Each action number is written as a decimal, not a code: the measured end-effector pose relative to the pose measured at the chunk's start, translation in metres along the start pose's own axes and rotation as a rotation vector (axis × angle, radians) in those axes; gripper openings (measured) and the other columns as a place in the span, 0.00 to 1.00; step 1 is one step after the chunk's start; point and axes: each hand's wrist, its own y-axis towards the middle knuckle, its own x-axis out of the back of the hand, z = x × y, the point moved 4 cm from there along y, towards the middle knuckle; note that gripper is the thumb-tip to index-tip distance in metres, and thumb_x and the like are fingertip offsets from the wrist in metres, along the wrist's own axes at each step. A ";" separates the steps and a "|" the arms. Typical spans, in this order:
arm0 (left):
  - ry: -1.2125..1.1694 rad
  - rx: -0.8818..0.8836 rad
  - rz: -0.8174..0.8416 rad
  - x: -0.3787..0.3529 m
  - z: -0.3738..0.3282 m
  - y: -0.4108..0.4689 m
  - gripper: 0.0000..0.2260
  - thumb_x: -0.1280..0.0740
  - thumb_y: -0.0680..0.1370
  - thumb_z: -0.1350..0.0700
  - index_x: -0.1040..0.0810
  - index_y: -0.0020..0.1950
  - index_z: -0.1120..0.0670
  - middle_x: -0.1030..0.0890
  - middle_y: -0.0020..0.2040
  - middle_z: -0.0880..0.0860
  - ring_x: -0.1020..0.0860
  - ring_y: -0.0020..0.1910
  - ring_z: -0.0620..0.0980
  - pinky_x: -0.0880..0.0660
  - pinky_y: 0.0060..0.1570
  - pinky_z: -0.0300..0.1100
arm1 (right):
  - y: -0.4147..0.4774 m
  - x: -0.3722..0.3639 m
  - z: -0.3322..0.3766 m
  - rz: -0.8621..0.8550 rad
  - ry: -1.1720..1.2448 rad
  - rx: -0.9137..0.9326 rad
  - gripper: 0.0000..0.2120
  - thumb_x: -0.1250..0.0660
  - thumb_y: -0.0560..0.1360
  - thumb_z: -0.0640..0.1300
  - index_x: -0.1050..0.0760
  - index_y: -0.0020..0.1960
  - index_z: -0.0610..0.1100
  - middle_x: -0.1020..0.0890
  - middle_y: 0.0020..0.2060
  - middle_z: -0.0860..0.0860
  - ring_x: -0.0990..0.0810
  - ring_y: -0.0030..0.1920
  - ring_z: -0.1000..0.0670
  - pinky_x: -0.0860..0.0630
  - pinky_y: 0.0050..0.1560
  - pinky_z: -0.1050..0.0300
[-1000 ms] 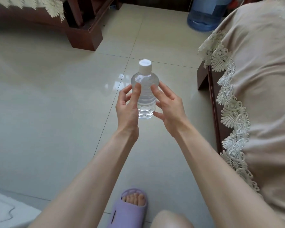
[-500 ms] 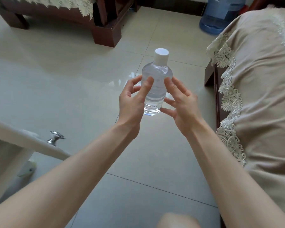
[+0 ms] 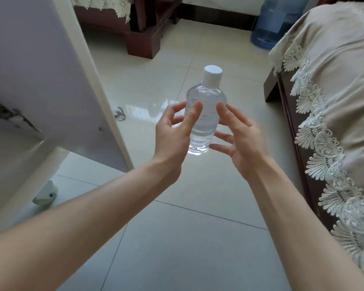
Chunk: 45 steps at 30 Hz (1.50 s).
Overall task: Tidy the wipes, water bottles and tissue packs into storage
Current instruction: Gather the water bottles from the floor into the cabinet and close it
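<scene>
We hold the water bottle point(image 3: 204, 114) upright in the air above the tiled floor point(image 3: 177, 248). Our left hand point(image 3: 172, 139) has it in a pinching grip, and the right hand point(image 3: 242, 143) grasps it from the other side. The white cabinet door point(image 3: 51, 80) (knob point(image 3: 119, 113) and all) now fills our left, where half a second ago only its edge showed. We judge storage is close, and the bottle goes in next.
</scene>
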 end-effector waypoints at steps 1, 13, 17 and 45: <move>-0.002 0.006 0.004 0.003 0.001 -0.007 0.13 0.31 0.76 0.46 0.23 0.59 0.46 0.21 0.52 0.48 0.21 0.47 0.39 0.22 0.51 0.46 | -0.007 -0.001 -0.002 0.000 -0.003 -0.004 0.32 0.28 0.63 0.58 0.23 0.65 0.49 0.17 0.56 0.51 0.17 0.55 0.44 0.21 0.56 0.39; -0.019 0.088 0.030 0.052 0.005 -0.070 0.10 0.30 0.74 0.45 0.23 0.54 0.44 0.19 0.48 0.46 0.19 0.46 0.41 0.22 0.52 0.48 | -0.082 -0.024 -0.021 0.007 -0.047 -0.036 0.31 0.28 0.63 0.59 0.22 0.64 0.51 0.17 0.57 0.50 0.17 0.55 0.44 0.20 0.55 0.39; -0.026 0.082 0.021 0.073 0.005 -0.084 0.11 0.30 0.74 0.46 0.23 0.55 0.45 0.18 0.49 0.47 0.16 0.46 0.44 0.20 0.44 0.46 | -0.097 -0.039 -0.025 0.014 -0.065 -0.040 0.31 0.28 0.62 0.59 0.22 0.63 0.52 0.17 0.55 0.50 0.17 0.55 0.44 0.20 0.55 0.39; -0.072 -0.077 -0.432 0.281 -0.036 -0.102 0.13 0.29 0.74 0.46 0.21 0.57 0.48 0.16 0.55 0.51 0.17 0.54 0.51 0.22 0.56 0.57 | -0.101 -0.260 -0.052 0.481 -0.071 -0.147 0.24 0.27 0.72 0.51 0.24 0.66 0.48 0.16 0.56 0.51 0.15 0.51 0.50 0.17 0.50 0.51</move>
